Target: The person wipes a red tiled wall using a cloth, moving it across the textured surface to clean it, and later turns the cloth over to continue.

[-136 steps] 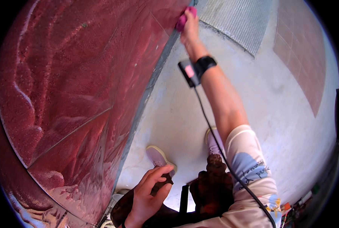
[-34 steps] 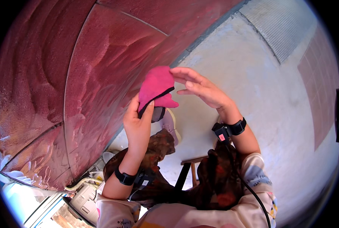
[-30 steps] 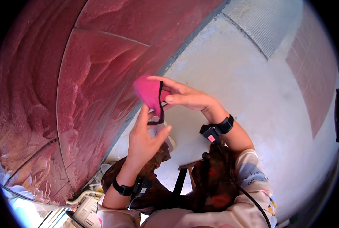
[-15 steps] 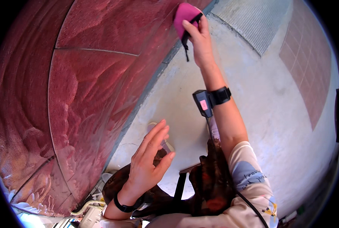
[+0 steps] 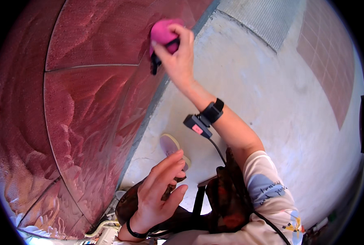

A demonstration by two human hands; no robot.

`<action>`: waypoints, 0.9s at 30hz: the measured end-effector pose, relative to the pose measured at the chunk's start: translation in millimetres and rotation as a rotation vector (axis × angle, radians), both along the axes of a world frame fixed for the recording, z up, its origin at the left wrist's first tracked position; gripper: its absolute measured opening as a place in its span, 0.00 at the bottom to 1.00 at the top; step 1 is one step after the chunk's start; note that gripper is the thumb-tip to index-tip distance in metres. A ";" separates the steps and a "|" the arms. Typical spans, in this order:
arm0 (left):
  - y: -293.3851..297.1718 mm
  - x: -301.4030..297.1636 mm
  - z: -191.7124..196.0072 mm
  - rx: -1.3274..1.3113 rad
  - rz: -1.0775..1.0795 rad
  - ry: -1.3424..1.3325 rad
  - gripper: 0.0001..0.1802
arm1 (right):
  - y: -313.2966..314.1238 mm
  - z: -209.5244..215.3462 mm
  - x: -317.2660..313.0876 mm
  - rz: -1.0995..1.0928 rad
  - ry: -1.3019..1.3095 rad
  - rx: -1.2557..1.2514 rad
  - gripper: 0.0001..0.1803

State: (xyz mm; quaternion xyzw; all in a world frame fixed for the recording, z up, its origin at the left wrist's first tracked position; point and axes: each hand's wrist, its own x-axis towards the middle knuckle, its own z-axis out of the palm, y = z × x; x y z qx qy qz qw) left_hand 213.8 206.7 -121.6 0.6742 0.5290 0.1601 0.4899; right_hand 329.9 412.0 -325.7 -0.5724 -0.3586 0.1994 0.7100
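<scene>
My right hand reaches far forward, its fingers closed round a pink cloth pad with black trim and a dangling black strap. The pad lies against the dark red tiled wall, whose surface looks wet and streaked. Whether it presses firmly there I cannot tell. Low in the middle of the picture, my left hand hangs in the air with its fingers stretched out and the thumb apart. It touches nothing. A black band with a small box sits on my right wrist, and a thin dark band rings the left.
Pale concrete floor runs along the wall's base. A ribbed metal ramp lies at the far side, with reddish floor tiles right of it. My shoe stands near the wall. A pale hose or pipe shows at the lower left.
My right hand has brought the pink pad leftward and toward me, from the wall's far edge further onto the red surface. My left hand has dropped slightly lower.
</scene>
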 end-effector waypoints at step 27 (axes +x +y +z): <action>3.8 -10.1 -8.2 0.009 -0.132 -0.039 0.23 | -50.8 -160.2 -65.2 0.337 0.737 -0.658 0.13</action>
